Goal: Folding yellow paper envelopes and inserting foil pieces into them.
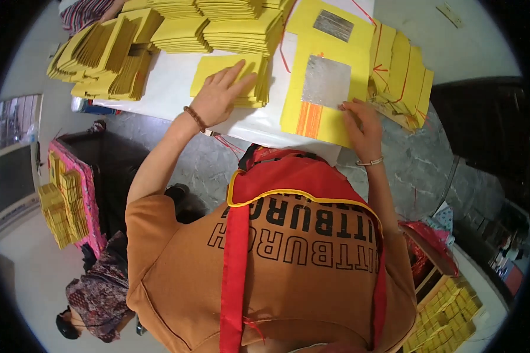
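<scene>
My left hand [219, 94] lies palm down with spread fingers on a low stack of folded yellow paper [254, 63]. To its right, a flat yellow paper sheet [334, 125] bears a silver foil square [325, 81] and an orange printed block [308, 120]. At the right edge of that sheet, my right hand [364, 125] has its fingers bent, thumb and fingertips closed near the foil's lower corner. Its grip is partly hidden. Another yellow sheet with a grey foil patch [333, 26] lies just beyond.
Tall stacks of folded yellow paper [241, 32] fill the table's far side, with more bundles [109, 56] at left. Yellow pieces with red marks [397, 67] stand at right. The white table [171, 73] ends before my red apron [300, 173]. Another person [100, 288] is at lower left.
</scene>
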Motion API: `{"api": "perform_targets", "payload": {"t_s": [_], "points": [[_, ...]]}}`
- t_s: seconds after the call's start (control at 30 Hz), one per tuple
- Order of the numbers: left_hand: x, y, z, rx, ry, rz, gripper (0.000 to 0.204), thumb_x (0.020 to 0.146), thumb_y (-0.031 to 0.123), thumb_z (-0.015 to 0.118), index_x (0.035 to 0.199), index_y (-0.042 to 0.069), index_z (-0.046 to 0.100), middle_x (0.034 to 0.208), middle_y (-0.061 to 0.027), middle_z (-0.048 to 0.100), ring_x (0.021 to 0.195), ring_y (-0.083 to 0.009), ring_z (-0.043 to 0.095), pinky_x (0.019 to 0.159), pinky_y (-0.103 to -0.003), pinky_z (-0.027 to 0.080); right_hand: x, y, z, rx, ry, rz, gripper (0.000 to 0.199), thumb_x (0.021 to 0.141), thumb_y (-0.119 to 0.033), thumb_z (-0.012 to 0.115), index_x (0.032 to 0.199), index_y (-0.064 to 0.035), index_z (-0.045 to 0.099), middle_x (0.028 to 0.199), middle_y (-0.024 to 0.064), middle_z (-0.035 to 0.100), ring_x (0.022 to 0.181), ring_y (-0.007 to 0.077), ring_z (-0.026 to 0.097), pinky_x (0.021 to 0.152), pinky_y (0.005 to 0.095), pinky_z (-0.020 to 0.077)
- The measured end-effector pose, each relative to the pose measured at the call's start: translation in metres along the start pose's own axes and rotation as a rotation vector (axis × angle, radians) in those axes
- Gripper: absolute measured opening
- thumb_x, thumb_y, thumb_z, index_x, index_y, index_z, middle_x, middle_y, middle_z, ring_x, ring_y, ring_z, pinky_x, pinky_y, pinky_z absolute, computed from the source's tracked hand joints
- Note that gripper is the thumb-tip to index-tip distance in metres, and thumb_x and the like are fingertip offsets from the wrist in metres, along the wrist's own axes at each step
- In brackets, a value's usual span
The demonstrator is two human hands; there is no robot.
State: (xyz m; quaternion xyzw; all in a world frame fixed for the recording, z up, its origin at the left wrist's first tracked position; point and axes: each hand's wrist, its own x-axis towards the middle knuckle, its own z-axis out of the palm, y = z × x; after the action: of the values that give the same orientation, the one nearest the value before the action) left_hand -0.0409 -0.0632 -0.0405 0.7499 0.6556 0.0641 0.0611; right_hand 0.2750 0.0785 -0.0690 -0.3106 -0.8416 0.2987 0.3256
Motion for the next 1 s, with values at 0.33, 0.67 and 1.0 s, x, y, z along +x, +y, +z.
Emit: {"api": "perform_targets", "payload": {"t_s": [0.33, 0.67, 1.0], "points": [[0.048, 0.092, 0.013, -0.246, 0.101, 0.445, 0.042, 0.078, 0.02, 0.064, 0.115, 0.004, 0.055, 0.111, -0.013, 0.055, 0.096, -0.0277, 0.052, 0.082, -0.039, 0.042, -0.006, 0.011, 0.001, 0.11, -0.017, 0.082, 0.019, 0.08, -0.013, 0.063, 0.098, -0.0067, 0.066, 0.101, 0.0126, 0.063, 0.104, 0.0284, 0.056, 0.088, 0.0355, 0.0433], [0.069, 0.08, 0.003, -0.682, -0.155, 0.291, 0.018, 0.086, 0.02, 0.056, 0.087, 0.003, 0.061, 0.079, -0.0138, 0.06, 0.076, -0.0322, 0.058, 0.069, -0.037, 0.046, -0.01, 0.019, -0.003, 0.538, -0.044, 0.331, 0.03, 0.095, -0.023, 0.044, 0.104, -0.001, 0.063, 0.098, 0.0087, 0.064, 0.103, 0.0178, 0.054, 0.09, 0.0299, 0.0413], [0.078, 0.07, 0.01, -0.9, -0.28, 0.135, 0.013, 0.081, 0.014, 0.058, 0.083, 0.002, 0.063, 0.071, -0.0109, 0.062, 0.061, -0.0191, 0.057, 0.058, -0.031, 0.044, -0.009, 0.013, -0.01, 0.654, -0.08, 0.364, 0.038, 0.098, -0.029, 0.037, 0.111, -0.0001, 0.058, 0.097, 0.0095, 0.064, 0.093, 0.0142, 0.058, 0.088, 0.0278, 0.0418]]}}
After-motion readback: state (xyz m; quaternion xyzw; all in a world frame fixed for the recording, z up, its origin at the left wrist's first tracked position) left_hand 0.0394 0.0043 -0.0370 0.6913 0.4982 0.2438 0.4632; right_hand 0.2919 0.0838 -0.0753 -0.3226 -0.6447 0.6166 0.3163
